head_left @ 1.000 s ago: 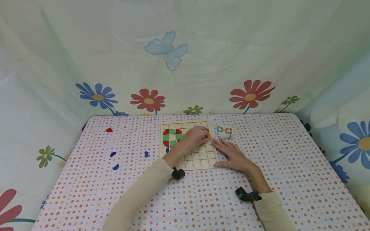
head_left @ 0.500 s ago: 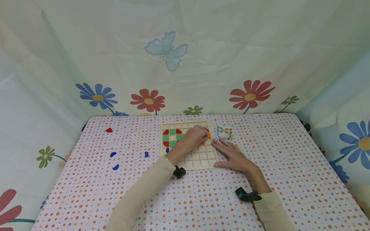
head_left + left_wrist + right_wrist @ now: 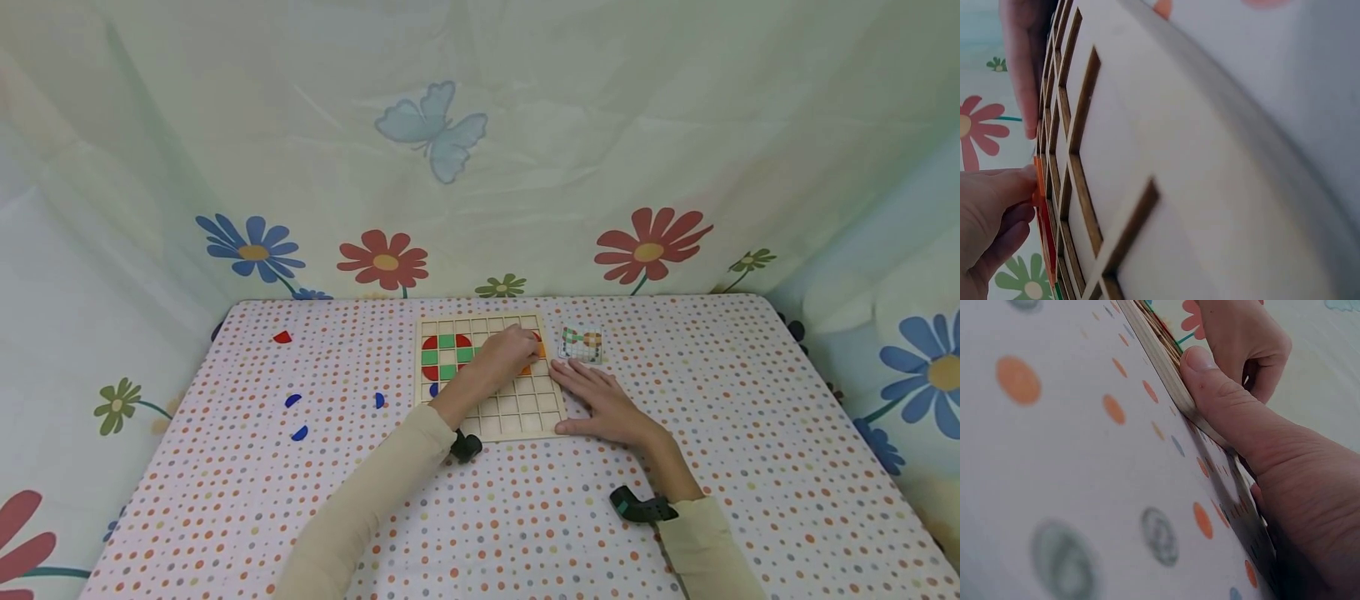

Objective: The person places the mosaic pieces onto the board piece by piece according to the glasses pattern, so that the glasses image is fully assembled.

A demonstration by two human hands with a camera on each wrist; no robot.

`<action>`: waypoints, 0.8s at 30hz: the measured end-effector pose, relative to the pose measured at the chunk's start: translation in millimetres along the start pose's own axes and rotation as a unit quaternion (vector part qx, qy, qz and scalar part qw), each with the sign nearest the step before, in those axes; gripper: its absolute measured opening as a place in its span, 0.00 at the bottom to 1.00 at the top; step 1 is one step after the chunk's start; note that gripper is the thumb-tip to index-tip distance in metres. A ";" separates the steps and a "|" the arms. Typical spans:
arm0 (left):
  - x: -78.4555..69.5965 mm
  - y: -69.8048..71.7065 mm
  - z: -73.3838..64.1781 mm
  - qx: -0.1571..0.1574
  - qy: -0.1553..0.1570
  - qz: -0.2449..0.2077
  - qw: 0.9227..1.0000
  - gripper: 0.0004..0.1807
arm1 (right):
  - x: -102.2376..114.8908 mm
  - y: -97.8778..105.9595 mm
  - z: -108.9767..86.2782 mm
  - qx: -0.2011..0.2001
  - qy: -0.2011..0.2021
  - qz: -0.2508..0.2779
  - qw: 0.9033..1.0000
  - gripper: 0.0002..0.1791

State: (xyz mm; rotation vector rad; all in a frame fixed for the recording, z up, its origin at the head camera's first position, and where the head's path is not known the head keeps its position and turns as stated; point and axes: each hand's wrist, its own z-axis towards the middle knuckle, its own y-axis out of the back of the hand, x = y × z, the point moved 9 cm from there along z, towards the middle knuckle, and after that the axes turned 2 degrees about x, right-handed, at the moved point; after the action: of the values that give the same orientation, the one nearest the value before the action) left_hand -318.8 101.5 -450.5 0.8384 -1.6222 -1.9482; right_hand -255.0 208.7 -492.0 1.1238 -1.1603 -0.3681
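Note:
My left hand [image 3: 508, 348] reaches over the shallow wooden grid board [image 3: 517, 427]. In the left wrist view, its thumb and fingertips pinch an orange tile [image 3: 1039, 187] at the board's surface; a red tile lies just beside it. My right hand [image 3: 603, 408] lies at the board's right edge, fingers extended, and the right wrist view has its thumb [image 3: 1229, 394] against the board's rim. Red and green tiles [image 3: 447, 372] form a ring in the left squares. Part of the pattern is hidden beneath my left hand.
A small pattern card [image 3: 581, 343] lies right of the board, beyond my right fingers. To the left are a loose red piece [image 3: 282, 337] and several blue half-circles [image 3: 300, 433]. A dotted cloth [image 3: 525, 517] covers the table, and a flowered curtain stands behind.
My left hand and forearm have shifted very slightly forward and to the right over the same squares. My right hand and the loose pieces stay in place.

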 end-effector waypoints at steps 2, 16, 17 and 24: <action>0.7 -1.1 -0.3 0.002 0.003 0.003 1.000 0.10 | 0.3 -0.2 0.2 0.002 -0.002 0.002 1.000 0.50; -10.7 1.9 2.0 -0.002 -0.024 0.121 0.992 0.11 | 0.8 0.5 1.9 0.007 -0.003 0.004 1.000 0.51; -12.1 1.0 2.0 0.001 -0.029 0.129 0.991 0.12 | 0.7 0.4 2.0 0.007 -0.003 0.004 1.000 0.51; -19.1 -4.1 0.7 0.005 -0.046 0.166 0.985 0.12 | -0.5 -0.1 1.4 0.010 -0.007 0.001 1.000 0.51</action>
State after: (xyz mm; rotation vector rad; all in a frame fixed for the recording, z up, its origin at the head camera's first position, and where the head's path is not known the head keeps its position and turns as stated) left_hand -305.7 115.9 -451.4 0.4505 -1.7011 -1.7641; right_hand -256.3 208.3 -492.4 1.1398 -1.1793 -0.3640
